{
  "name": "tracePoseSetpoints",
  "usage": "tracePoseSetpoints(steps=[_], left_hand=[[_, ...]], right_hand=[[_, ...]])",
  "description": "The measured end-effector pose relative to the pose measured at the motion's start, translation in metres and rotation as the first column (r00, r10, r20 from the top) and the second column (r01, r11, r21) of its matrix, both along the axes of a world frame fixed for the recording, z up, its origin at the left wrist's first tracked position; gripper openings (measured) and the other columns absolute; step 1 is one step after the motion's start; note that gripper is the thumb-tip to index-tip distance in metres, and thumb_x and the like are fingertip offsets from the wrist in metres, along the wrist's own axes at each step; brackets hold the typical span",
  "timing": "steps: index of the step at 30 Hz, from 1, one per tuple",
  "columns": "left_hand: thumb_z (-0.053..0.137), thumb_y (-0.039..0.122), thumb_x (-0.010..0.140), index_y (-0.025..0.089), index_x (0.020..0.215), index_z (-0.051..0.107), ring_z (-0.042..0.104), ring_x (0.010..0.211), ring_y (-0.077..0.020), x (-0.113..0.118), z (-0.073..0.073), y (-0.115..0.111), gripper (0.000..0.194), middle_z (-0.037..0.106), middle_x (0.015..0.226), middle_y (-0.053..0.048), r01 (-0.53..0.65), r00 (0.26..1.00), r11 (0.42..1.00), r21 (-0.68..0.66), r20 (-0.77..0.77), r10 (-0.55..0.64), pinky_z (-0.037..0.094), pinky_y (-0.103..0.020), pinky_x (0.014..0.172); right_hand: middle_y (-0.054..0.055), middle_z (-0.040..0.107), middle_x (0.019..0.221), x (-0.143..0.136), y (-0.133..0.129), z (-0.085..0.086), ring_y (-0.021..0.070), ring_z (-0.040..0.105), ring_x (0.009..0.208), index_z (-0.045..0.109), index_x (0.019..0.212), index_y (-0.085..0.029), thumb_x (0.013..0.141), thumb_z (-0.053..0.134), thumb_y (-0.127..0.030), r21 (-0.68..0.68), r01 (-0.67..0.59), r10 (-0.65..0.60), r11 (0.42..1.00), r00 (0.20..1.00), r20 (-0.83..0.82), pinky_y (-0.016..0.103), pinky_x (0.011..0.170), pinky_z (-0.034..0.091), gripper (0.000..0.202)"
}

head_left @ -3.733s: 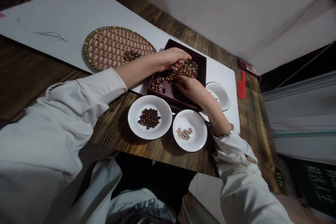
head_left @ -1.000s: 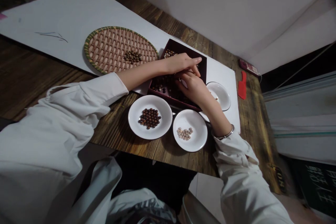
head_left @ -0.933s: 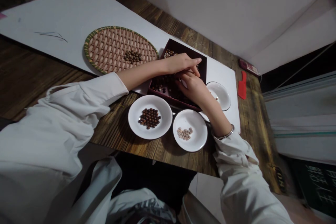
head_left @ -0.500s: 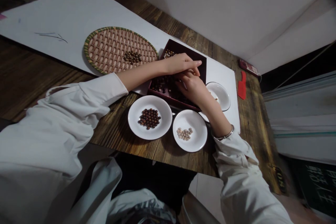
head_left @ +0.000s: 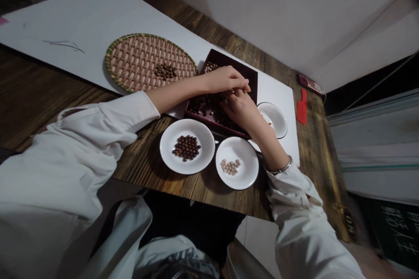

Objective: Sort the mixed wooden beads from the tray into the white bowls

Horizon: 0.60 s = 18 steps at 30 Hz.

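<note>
Over a dark red box with mixed loose beads in it, my two hands meet. My left hand reaches in from the left, its fingers curled and the thumb bent in at the fingertips of the other hand. Whatever lies in its palm is hidden. Below it, my right hand is closed, fingers bent inward, with a few small beads showing at its fingers. Nearest me stand a white dish of dark brown beads and a white dish of pale beads.
A round woven tray with brown beads lies left of the box on a white board. Right of the box is another white dish, partly behind my right wrist. A red comb and a phone-like object lie farther right.
My left thumb has bent down from its stretched pose to the right fingertips. Small beads now show between the hands. The arms and dishes stay in place.
</note>
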State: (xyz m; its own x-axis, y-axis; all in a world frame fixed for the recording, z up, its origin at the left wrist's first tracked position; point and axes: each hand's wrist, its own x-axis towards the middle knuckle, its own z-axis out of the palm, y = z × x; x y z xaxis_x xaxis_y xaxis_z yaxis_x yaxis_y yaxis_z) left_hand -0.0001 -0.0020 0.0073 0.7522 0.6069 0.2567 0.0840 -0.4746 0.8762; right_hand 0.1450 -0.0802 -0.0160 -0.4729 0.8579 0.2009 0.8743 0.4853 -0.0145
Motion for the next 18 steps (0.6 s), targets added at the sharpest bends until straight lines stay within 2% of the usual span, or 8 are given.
tracePoseSetpoints(steps=[8, 12, 18], left_hand=[[0.056, 0.030, 0.088, 0.015, 0.097, 0.075, 0.065, 0.108, -0.0212, 0.0017, -0.0003, -0.0004, 0.026, 0.075, 0.103, -0.005, -0.005, 0.999, 0.997, -0.077, 0.045, 0.008, 0.045, -0.037, 0.103], [0.054, 0.030, 0.089, 0.016, 0.095, 0.073, 0.065, 0.107, -0.0203, 0.0031, -0.0015, 0.0007, 0.024, 0.074, 0.102, -0.004, -0.021, 0.997, 0.996, -0.090, 0.077, 0.028, 0.044, -0.038, 0.103], [0.054, 0.027, 0.088, 0.017, 0.095, 0.071, 0.064, 0.108, -0.0204, 0.0032, -0.0020, 0.0009, 0.021, 0.073, 0.099, -0.004, -0.073, 0.992, 0.992, -0.099, 0.091, 0.082, 0.045, -0.036, 0.101]], right_hand=[[0.022, 0.052, 0.130, -0.0028, -0.0033, 0.0007, 0.0377, 0.048, 0.127, 0.062, 0.117, -0.012, 0.092, 0.052, -0.023, 0.006, 0.042, -0.042, 0.999, 0.999, -0.031, 0.057, 0.107, 0.041, 0.029], [0.021, 0.044, 0.140, -0.0011, -0.0026, 0.0009, 0.0372, 0.038, 0.138, 0.060, 0.119, -0.013, 0.091, 0.053, -0.023, -0.022, 0.047, -0.048, 0.999, 0.998, -0.037, 0.058, 0.113, 0.036, 0.030], [0.021, 0.042, 0.142, 0.0014, -0.0006, -0.0040, 0.0389, 0.033, 0.140, 0.056, 0.124, -0.014, 0.089, 0.056, -0.021, 0.034, 0.095, -0.094, 0.995, 0.995, -0.040, 0.064, 0.113, 0.033, 0.036]])
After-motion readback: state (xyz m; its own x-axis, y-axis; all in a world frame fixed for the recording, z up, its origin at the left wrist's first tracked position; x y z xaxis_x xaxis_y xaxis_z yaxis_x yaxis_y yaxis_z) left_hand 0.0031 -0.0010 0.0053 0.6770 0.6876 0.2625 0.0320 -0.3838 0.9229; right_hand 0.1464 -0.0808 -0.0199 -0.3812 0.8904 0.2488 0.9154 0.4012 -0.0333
